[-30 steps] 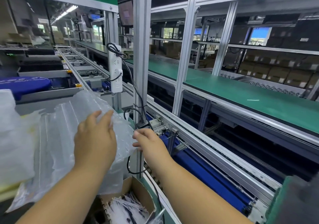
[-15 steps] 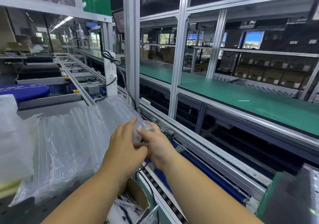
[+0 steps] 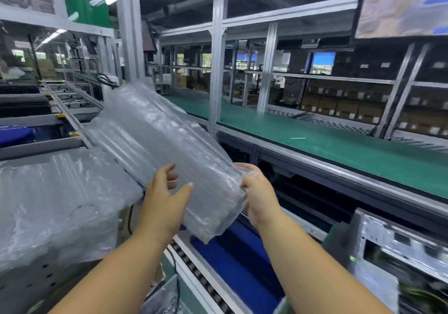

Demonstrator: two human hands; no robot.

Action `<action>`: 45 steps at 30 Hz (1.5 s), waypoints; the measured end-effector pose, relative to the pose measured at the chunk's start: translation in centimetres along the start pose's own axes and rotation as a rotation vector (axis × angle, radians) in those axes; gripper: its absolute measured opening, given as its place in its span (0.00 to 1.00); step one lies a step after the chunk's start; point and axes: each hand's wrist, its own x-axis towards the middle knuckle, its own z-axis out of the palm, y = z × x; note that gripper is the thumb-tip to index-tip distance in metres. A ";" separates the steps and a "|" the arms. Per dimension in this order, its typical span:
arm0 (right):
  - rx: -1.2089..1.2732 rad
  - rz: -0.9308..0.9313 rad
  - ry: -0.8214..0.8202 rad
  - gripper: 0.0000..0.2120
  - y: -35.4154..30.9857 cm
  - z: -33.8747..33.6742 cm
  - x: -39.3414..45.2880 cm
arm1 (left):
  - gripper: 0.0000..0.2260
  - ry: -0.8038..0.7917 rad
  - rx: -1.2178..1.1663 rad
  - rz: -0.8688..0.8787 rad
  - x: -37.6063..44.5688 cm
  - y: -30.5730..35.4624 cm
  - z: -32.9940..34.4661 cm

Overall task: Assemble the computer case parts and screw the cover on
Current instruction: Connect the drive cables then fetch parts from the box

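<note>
My fingers (image 3: pixel 169 175) on the left hand (image 3: pixel 162 202) were curled under the near end of the air-cushion bag (image 3: pixel 155 141), thumb lying across its top face, so that hand gripped the plastic. My right hand (image 3: pixel 260 196) pinched the bag's right corner, fingers closed on the film at its edge. The bag hung in the air between both hands, tilted, its far end raised up and to the left. Below my arms ran the conveyor rail (image 3: pixel 203 277) with a blue panel (image 3: pixel 232 258) beside it. At the lower right sat the computer case (image 3: pixel 397 248), blurred, on the line and well apart from my hands. To the left lay a pile of more clear bags (image 3: pixel 55 207) on a grey surface. Past the bag stood an aluminium post (image 3: pixel 217 71), and behind it stretched the green bench (image 3: pixel 327 141). Farther back were shelves of cartons (image 3: pixel 339 106).
</note>
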 end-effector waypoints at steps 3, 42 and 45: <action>-0.019 -0.012 0.114 0.22 -1.1 -5.8 -2.3 | 0.22 -0.057 -0.050 -0.068 -1.5 1.7 4.1; -1.602 0.175 0.232 0.52 -1.9 -42.0 -25.1 | 0.20 -0.945 -0.741 -0.959 -26.4 12.9 40.4; -1.589 0.271 0.268 0.49 -1.7 -42.2 -24.0 | 0.20 -0.985 -0.743 -0.942 -24.9 11.5 41.0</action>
